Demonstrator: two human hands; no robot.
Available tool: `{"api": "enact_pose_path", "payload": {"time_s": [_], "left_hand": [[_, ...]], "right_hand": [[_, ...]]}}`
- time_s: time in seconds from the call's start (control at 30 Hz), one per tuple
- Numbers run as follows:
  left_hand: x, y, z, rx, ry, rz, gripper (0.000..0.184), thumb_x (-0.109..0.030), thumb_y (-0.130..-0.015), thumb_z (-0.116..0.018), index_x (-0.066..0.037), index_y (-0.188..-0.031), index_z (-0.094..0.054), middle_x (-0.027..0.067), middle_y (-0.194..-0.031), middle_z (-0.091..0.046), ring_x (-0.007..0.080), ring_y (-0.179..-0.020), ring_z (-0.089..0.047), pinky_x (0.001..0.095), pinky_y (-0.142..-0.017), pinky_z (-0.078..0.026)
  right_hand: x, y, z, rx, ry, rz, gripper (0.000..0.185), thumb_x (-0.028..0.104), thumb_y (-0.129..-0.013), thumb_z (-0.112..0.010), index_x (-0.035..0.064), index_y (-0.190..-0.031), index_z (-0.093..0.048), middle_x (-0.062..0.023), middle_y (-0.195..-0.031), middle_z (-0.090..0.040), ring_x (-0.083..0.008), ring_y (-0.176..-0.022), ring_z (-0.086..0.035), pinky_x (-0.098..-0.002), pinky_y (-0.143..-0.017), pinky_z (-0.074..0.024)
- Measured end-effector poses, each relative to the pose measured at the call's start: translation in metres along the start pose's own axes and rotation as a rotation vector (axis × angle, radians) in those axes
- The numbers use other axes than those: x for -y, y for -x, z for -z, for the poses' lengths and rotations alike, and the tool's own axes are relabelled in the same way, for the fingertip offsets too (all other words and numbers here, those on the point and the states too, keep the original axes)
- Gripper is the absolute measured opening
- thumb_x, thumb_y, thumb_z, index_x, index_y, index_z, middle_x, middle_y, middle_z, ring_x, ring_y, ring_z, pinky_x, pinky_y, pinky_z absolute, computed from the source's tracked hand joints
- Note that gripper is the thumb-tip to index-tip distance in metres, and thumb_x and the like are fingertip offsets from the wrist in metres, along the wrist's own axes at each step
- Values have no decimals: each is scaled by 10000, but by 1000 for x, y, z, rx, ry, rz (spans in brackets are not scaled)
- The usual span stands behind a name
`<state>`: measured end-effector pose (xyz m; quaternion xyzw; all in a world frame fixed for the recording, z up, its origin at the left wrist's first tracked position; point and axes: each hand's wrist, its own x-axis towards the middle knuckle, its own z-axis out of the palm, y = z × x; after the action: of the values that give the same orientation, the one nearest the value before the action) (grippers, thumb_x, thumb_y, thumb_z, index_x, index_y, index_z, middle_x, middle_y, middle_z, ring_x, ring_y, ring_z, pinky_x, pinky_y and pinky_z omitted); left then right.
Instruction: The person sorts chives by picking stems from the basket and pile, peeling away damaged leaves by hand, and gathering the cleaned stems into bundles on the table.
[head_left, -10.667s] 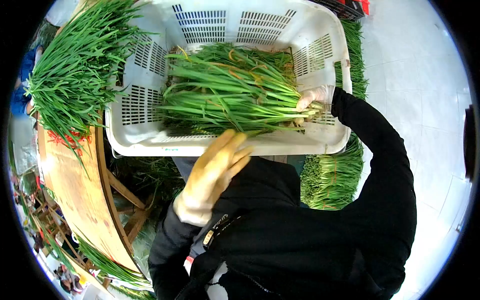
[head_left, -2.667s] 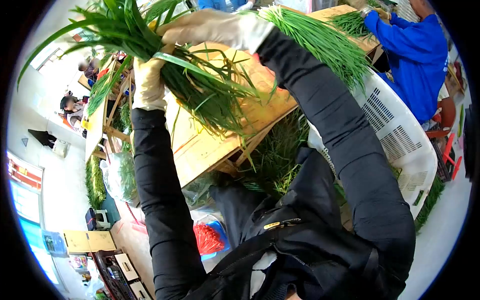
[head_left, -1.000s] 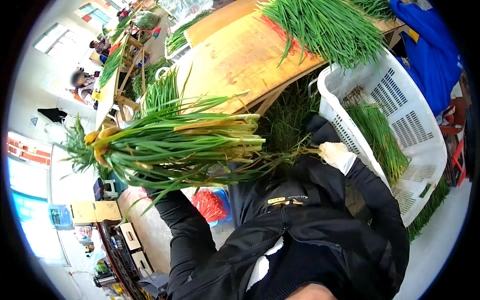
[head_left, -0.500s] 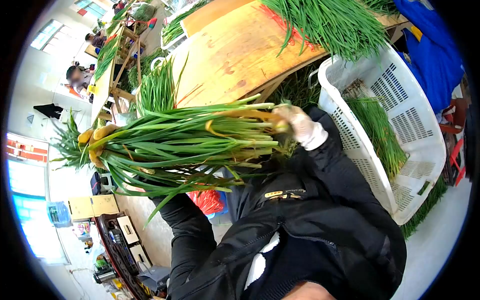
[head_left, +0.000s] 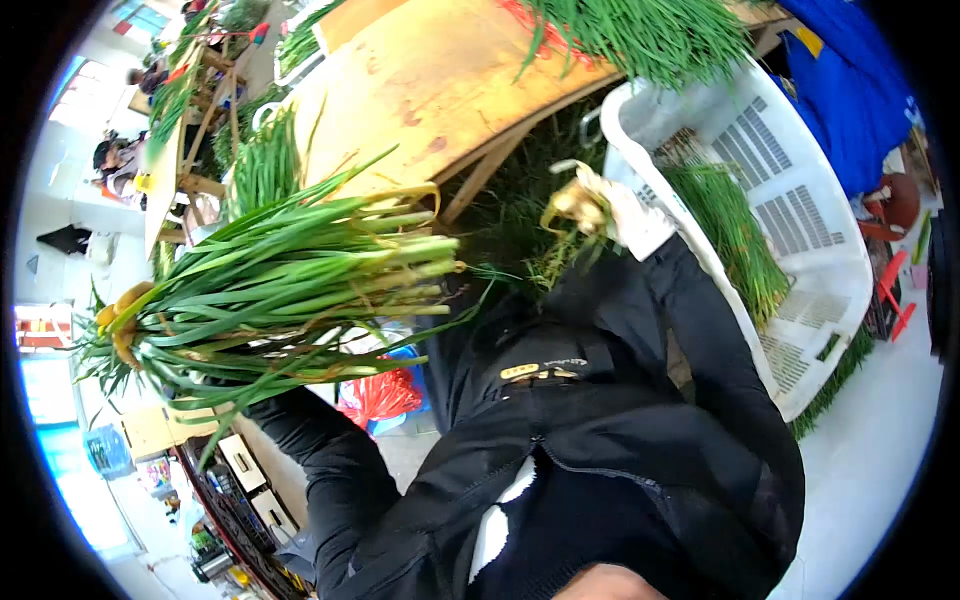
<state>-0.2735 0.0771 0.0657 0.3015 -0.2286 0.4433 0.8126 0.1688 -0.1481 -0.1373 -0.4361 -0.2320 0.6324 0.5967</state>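
A thick bunch of green garlic, long flat leaves with pale cut-looking stems, lies sideways across the left part of the head view. My left hand, in a yellow-stained glove, is closed around its leafy end. The stem ends point right, toward my body's middle. My right hand, in a soiled pale glove with a white cuff, is apart from the bunch. Its fingers are closed on withered yellowish leaves, beside the white basket; some strands hang below them.
A wooden table bears a heap of greens. At right stands a white plastic basket with greens inside. A red bag sits low between my arms. Other people sit at a far table.
My right hand has pulled away from the stems to the right, carrying yellowed leaves. My left hand and the bunch have moved left and slightly down in view. The view has shifted a little.
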Motion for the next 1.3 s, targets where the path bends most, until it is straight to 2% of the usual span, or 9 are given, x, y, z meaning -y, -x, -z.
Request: {"api": "enact_pose_path", "payload": {"time_s": [0.27, 0.33, 0.57, 0.67, 0.73, 0.9, 1.0, 1.07, 1.3], "left_hand": [[8, 4, 9, -181, -223, -100, 319, -136, -776, -601, -74, -1079, -521, 74, -861, -563, 154, -802, -544, 278, -851, -428], [11, 4, 14, -224, -278, -126, 325, -147, -776, -600, -71, -1081, -519, 79, -871, -564, 159, -807, -546, 285, -848, -431], [23, -8, 33, -383, -477, -178, 350, -185, -774, -595, -58, -1087, -509, 98, -908, -571, 179, -826, -554, 311, -835, -441], [8, -14, 39, -444, -574, -218, 362, -202, -773, -593, -53, -1090, -504, 106, -923, -574, 187, -834, -557, 321, -830, -446], [-10, -18, 43, -476, -643, -255, 371, -213, -772, -592, -49, -1092, -502, 111, -934, -575, 193, -839, -560, 329, -826, -449], [-39, -14, 56, -598, -932, -375, 394, -240, -770, -588, -40, -1097, -495, 125, -960, -580, 206, -853, -565, 347, -817, -457], [-26, -9, 64, -701, -1315, -409, 410, -257, -770, -587, -35, -1100, -490, 133, -976, -583, 215, -861, -568, 358, -812, -461], [-12, -11, 60, -703, -1374, -394, 420, -268, -769, -585, -31, -1102, -488, 139, -986, -585, 220, -866, -571, 365, -808, -464], [86, -34, 4, -669, -639, -224, 361, -394, -745, -569, -133, -995, -574, 76, -1006, -588, 252, -887, -567, 522, -778, -442]], "right_hand": [[20, -25, -5, 341, 137, -51, 504, 380, -859, -414, 10, -1201, -413, -107, -826, -609, -131, -553, -527, -269, -550, -447], [14, -32, -18, 428, 1576, -184, 594, 405, -797, -517, 38, -1242, -379, -154, -1004, -572, -201, -852, -587, -340, -707, -469], [29, -39, -112, 745, -33, 305, 917, 90, -663, -681, 65, -1376, -104, -51, -1387, -248, -173, -1252, -255, -334, -1005, -232], [17, -41, -113, 426, 252, 22, 432, 97, -777, -610, 19, -1180, -476, -59, -1010, -582, -121, -830, -554, -216, -680, -449], [16, -41, -76, 626, 234, 198, 294, 225, -883, -491, -10, -1039, -571, -32, -713, -610, -33, -422, -380, -176, -366, -275], [-12, -25, 45, 363, -464, 293, 280, 178, -890, -411, -70, -962, -517, -77, -706, -586, -9, -338, -294, -146, -297, -240], [-13, 20, 22, 85, -56, 452, 265, 171, -894, -410, -40, -936, -565, -89, -602, -601, -35, -345, -366, -160, -323, -298], [6, 26, -46, 106, 158, -151, 289, 198, -883, -453, -31, -1012, -575, -130, -766, -643, -119, -518, -559, -212, -495, -456], [14, -23, -154, 381, 190, 374, 710, 194, -753, -679, 2, -1297, -265, -83, -1247, -429, -174, -1146, -402, -292, -953, -328]]}}
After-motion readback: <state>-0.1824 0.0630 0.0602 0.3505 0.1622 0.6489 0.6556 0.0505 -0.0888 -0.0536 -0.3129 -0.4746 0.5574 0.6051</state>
